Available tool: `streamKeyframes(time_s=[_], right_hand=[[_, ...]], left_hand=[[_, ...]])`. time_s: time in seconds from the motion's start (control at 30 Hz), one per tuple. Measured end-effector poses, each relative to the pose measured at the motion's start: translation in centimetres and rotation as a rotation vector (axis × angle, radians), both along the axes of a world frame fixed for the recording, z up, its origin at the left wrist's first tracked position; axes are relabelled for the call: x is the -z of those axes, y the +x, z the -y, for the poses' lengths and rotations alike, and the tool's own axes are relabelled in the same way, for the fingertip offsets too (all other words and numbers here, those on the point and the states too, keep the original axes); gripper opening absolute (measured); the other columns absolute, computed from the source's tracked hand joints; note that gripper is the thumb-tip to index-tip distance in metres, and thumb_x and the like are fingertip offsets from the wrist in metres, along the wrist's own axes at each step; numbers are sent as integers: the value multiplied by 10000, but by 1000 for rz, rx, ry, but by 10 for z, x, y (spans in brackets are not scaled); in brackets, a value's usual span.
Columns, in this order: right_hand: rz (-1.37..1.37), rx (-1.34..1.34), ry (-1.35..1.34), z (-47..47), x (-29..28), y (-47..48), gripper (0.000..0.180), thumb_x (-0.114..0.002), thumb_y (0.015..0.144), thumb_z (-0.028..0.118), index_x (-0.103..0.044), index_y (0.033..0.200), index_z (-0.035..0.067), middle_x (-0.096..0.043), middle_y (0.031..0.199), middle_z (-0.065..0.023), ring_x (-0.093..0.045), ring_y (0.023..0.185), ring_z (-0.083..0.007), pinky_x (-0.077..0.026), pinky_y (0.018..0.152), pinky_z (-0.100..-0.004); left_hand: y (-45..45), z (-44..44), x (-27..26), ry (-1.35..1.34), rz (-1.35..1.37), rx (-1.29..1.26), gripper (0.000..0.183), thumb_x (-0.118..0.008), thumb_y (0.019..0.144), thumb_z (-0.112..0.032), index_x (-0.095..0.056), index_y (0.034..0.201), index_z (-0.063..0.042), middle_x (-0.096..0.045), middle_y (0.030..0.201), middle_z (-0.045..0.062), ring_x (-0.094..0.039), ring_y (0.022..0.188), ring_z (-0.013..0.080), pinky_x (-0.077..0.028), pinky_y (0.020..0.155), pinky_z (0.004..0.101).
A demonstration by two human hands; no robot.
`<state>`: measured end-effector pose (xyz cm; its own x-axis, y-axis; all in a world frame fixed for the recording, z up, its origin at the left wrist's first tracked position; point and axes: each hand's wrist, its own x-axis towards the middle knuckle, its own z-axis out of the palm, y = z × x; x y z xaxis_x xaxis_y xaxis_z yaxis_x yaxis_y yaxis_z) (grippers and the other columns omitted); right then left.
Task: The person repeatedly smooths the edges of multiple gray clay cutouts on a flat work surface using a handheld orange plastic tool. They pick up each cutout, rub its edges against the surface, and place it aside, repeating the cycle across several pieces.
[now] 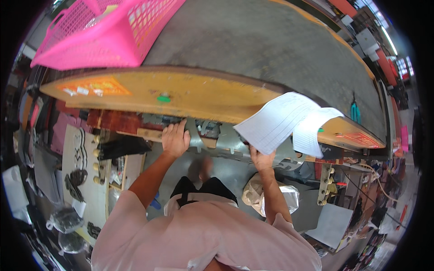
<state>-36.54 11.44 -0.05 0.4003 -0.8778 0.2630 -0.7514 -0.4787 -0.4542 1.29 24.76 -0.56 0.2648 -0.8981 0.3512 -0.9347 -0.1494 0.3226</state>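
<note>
My left hand (175, 139) lies back-up at the open front below the bench top, fingers pointing forward, its thumb against the left end of a notched sheet-metal plate (230, 142). The plate is silvery, with cut-outs along its edge, and juts out toward me. My right hand (263, 160) is at the plate's near edge farther right; its fingers are partly hidden under a printed paper sheet (281, 118). A second sheet (310, 130) hangs beside it, over the wooden bench edge (203, 98). More metal pieces (208, 128) lie in the space under the top.
On the grey bench top (244, 37) stands a pink plastic basket (118, 47), at the left. Teal-handled snips (355, 112) lie at the right. Behind my right arm is a brown paper bag (252, 193). A board (84, 162) with dark pieces stands to my left.
</note>
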Motion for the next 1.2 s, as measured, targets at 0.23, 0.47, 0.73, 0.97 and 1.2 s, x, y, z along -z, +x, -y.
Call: streamKeyframes(time_s=[0.23,0.47,0.73,0.97,1.2], right_hand=[[-68,-7,50,-24,-27,10,226,-761,983,288,-739,990,63,-729,1019,-157,-655,992,-404,-503,911,-513],[-93,142,328,-97,-92,-9,188,-813,912,230,-783,941,47,-759,1019,-156,-714,950,-370,-558,909,-462],[-92,-127,77,-85,-80,145,816,-886,801,457,-625,1500,128,-485,1594,-254,-474,1433,-477,-437,1160,-556],[-148,-222,191,-150,-76,158,802,-913,754,325,-665,1485,109,-436,1653,-231,-440,1496,-433,-437,1174,-552],[791,17,985,-147,-108,89,762,-867,792,66,-629,1511,-16,-725,1280,-143,-696,1065,-200,-571,945,-346]], left_hand=[[-7,-15,0,-19,-31,2,509,-646,957,-244,-633,1411,-15,-703,1056,146,-628,995,352,-479,897,481],[-32,-101,-31,-111,-396,-46,373,-651,996,-146,-673,1342,-7,-683,1037,162,-636,961,349,-496,858,453],[-68,-50,-31,-357,-1365,-70,226,-510,1126,-143,-627,988,-6,-626,857,43,-550,762,135,-489,710,313],[-108,-136,-11,-301,-978,-32,225,-532,1091,-156,-587,941,3,-602,792,197,-610,727,398,-520,706,457],[-141,-173,-55,82,-799,115,670,-849,906,-401,-599,1411,-37,-711,1145,158,-729,966,331,-590,868,445]])
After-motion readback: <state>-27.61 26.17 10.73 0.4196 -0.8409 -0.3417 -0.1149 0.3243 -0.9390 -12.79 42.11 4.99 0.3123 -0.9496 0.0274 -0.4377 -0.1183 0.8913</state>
